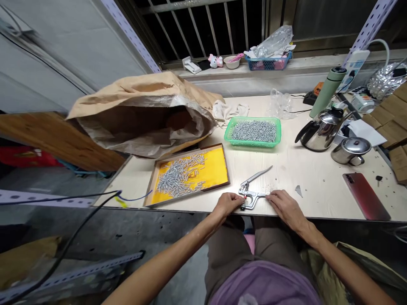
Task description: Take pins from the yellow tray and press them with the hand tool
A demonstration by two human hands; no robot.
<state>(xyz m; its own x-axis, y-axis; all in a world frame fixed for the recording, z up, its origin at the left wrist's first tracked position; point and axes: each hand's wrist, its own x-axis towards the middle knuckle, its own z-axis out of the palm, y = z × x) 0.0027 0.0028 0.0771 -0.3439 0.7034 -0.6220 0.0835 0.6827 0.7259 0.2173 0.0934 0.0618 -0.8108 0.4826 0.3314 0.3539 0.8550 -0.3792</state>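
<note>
A silver hand tool [252, 199] with a long lever handle, a spring and an open loop in its frame lies at the table's front edge. My left hand [228, 204] pinches its left end, near a small black and red part. At the other side, my right hand [282, 204] has its fingers closed at the tip of the lower handle. To the left, a shallow tray [216, 169] with a yellow bottom holds a pile of small metal pins [178, 180]. Farther back, a green plastic basket [252, 144] is full of similar pieces [254, 130].
A large open paper sack [143, 97] lies behind the tray. On the right are a steel kettle [321, 131], a lidded steel mug [349, 152], a green bottle [329, 91] and a red phone [365, 197]. A small grey shard [298, 191] lies near my right hand.
</note>
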